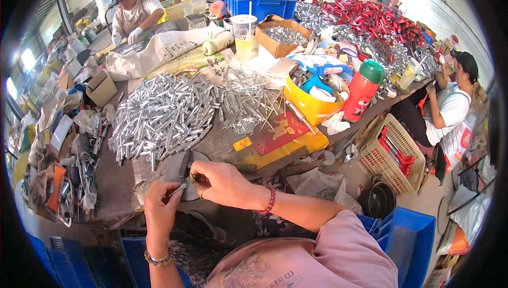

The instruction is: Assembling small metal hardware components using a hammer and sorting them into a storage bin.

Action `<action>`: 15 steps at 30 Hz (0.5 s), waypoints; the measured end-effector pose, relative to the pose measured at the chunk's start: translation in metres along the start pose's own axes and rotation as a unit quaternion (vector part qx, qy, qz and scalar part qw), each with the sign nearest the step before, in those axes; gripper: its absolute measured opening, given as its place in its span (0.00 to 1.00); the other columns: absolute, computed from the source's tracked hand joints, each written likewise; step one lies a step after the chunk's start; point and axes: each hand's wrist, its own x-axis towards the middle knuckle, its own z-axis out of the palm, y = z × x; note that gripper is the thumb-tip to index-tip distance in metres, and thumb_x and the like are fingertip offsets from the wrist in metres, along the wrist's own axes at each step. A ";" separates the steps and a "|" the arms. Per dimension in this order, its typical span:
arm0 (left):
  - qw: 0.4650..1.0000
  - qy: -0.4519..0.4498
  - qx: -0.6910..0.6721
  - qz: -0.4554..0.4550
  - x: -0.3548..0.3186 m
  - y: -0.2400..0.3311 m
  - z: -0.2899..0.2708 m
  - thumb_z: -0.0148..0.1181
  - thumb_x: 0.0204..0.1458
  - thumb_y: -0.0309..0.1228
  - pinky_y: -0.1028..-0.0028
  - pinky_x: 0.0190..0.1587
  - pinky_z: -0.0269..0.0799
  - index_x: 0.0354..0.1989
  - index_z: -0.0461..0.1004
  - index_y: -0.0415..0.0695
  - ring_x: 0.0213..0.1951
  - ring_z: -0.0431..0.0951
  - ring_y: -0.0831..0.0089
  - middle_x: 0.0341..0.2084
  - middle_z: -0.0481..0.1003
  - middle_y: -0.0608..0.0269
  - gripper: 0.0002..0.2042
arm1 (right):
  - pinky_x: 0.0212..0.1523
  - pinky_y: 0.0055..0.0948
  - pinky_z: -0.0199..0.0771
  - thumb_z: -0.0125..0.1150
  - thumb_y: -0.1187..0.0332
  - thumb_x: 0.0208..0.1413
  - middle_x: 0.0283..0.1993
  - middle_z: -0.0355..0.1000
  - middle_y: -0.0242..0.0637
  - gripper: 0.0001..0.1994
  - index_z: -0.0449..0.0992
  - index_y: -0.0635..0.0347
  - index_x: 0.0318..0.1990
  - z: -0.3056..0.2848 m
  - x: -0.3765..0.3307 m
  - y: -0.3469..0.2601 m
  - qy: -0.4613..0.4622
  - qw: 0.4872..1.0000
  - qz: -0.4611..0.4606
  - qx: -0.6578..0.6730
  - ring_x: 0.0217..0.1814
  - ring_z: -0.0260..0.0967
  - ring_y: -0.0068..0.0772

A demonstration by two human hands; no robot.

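Work in hand: one small silvery piece (181,188), pinched narrow between thumb and fingers of my left hand (161,202), above the near edge of the worktop (119,179). My right hand (221,183) is just beside it, fingers curled inward; whether their tips close on anything I cannot tell.

Progress, by judgement: this one piece is mid-handling. Much appears left: a broad heap of short metal tubes (161,113) lies loose ahead of my hands, with a tangle of thin rods (244,100) against its right side. No separate lot of finished pieces can be picked out near me, so the count done is unknown. The cardboard box (276,48) beyond holds small metal parts; whether they come from this step is unclear.

Hard to make out: the held piece is mostly covered by my fingertips, so its shape and far end are uncertain. A grey metal thing (173,169) beneath and behind my hands is partly hidden; its use cannot be read. My left forearm is cut off by the lower edge, and the lap area below is dark.
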 end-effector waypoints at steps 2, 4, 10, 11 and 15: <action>1.000 0.002 0.019 -0.002 -0.001 0.007 0.000 0.72 0.56 0.21 0.69 0.40 0.73 0.43 0.85 0.38 0.36 0.77 0.71 0.34 0.78 0.63 0.08 | 0.45 0.46 0.80 0.67 0.76 0.56 0.38 0.80 0.54 0.11 0.77 0.64 0.46 -0.001 0.001 0.000 0.002 0.998 0.016 0.053 0.43 0.82 0.55; 0.999 0.006 0.038 -0.006 -0.003 0.013 -0.001 0.73 0.56 0.21 0.68 0.41 0.73 0.44 0.85 0.38 0.37 0.78 0.68 0.34 0.77 0.61 0.08 | 0.44 0.48 0.79 0.67 0.76 0.56 0.37 0.80 0.54 0.10 0.77 0.64 0.45 -0.002 0.002 -0.002 0.002 0.994 0.031 0.106 0.43 0.82 0.58; 0.995 0.021 0.092 0.021 -0.010 0.000 -0.008 0.74 0.56 0.23 0.64 0.41 0.75 0.42 0.87 0.40 0.37 0.80 0.58 0.34 0.77 0.55 0.07 | 0.47 0.50 0.81 0.67 0.76 0.53 0.43 0.80 0.45 0.10 0.82 0.57 0.43 0.003 -0.002 0.002 0.009 0.996 -0.066 -0.065 0.48 0.80 0.57; 0.994 0.019 0.102 0.022 -0.005 -0.001 -0.005 0.74 0.56 0.24 0.64 0.42 0.75 0.42 0.87 0.40 0.37 0.81 0.57 0.34 0.78 0.55 0.07 | 0.44 0.47 0.81 0.69 0.77 0.53 0.43 0.80 0.45 0.10 0.82 0.58 0.43 -0.002 -0.004 0.006 0.025 0.990 -0.081 -0.109 0.46 0.81 0.56; 0.994 0.028 0.109 0.009 0.000 0.003 -0.007 0.76 0.55 0.27 0.62 0.43 0.76 0.42 0.88 0.42 0.40 0.81 0.56 0.34 0.79 0.56 0.08 | 0.43 0.47 0.81 0.69 0.78 0.53 0.40 0.79 0.42 0.10 0.83 0.58 0.43 -0.015 -0.008 -0.006 0.012 0.975 -0.107 -0.194 0.43 0.81 0.54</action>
